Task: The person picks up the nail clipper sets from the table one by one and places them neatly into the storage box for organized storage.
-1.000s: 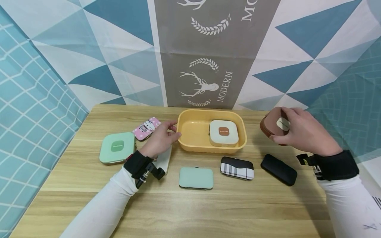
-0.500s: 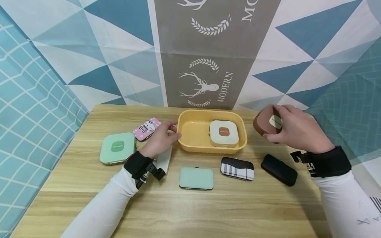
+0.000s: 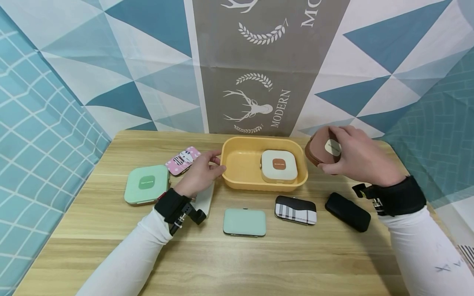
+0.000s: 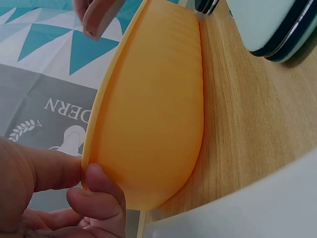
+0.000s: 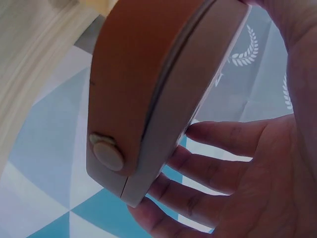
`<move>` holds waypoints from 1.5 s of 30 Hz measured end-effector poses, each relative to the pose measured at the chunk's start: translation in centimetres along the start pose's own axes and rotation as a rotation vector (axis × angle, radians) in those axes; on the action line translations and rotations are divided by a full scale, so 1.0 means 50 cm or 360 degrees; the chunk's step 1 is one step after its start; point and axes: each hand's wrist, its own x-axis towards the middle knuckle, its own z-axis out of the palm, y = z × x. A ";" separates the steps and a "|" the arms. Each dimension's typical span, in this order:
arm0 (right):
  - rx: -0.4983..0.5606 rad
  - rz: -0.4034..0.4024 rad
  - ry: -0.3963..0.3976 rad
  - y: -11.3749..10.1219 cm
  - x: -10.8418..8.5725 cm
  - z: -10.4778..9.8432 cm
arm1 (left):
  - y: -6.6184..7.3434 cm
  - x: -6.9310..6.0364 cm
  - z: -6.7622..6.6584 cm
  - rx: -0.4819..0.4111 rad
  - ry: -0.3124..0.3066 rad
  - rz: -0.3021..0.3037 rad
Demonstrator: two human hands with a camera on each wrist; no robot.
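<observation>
Brown case: (image 3: 323, 146) held tilted above the table (image 3: 296, 263), just beside the right end of the yellow box, outside it; a strap (image 5: 133, 79) with a round button (image 5: 108, 156) crosses its side, and a pale oval label shows on its face.
Right hand: (image 3: 364, 156) pinches the brown case between thumb and fingers; in the right wrist view four fingers lie slightly spread along one side.
Left hand: (image 3: 200, 172) pinches the rim at the left end of the yellow box, thumb and fingertips on either side of the wall.
Yellow box: (image 3: 237, 184) upright on the table, near the patterned backdrop (image 3: 255, 61).
White case: (image 3: 279, 166) flat inside the box, in its right half.
Left of box: a pink case (image 3: 183, 160) and a square green case (image 3: 146, 184) near each other; a white item (image 3: 205, 201) lies partly hidden under the left hand.
In front of box: a flat mint case (image 3: 244, 222), a plaid case (image 3: 295, 209) and, farther right, a black case (image 3: 348, 211), all apart.
</observation>
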 end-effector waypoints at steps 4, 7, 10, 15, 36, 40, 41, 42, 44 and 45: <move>0.0002 0.0008 -0.0025 -0.006 0.007 -0.002 | 0.000 0.000 0.000 0.0010 -0.0003 0.0000; 0.0006 0.0006 -0.0040 -0.012 0.012 -0.002 | 0.001 -0.002 0.000 0.0018 0.0000 -0.0006; 0.0017 -0.0013 -0.0032 -0.018 0.019 0.000 | 0.001 -0.003 0.000 0.0021 0.0003 -0.0011; 0.0011 -0.0058 0.0001 -0.029 0.031 0.004 | -0.001 -0.002 -0.001 0.0018 0.0001 -0.0013; 0.0006 -0.0147 0.0003 -0.064 0.068 0.025 | 0.001 -0.002 0.000 0.0042 0.0003 -0.0001; 0.0018 -0.0180 0.0008 -0.070 0.076 0.029 | 0.000 -0.002 0.000 0.0028 0.0001 -0.0001; 0.0021 -0.0189 0.0009 -0.072 0.078 0.029 | 0.000 -0.002 0.000 0.0025 0.0001 -0.0001; 0.0022 -0.0195 0.0009 -0.074 0.080 0.029 | 0.000 -0.002 0.001 0.0023 0.0002 -0.0003; 0.0025 -0.0195 -0.0001 -0.077 0.083 0.030 | -0.001 -0.001 0.001 0.0025 0.0004 -0.0003; 0.0024 -0.0197 -0.0004 -0.079 0.085 0.031 | -0.001 -0.001 0.001 0.0025 0.0004 -0.0006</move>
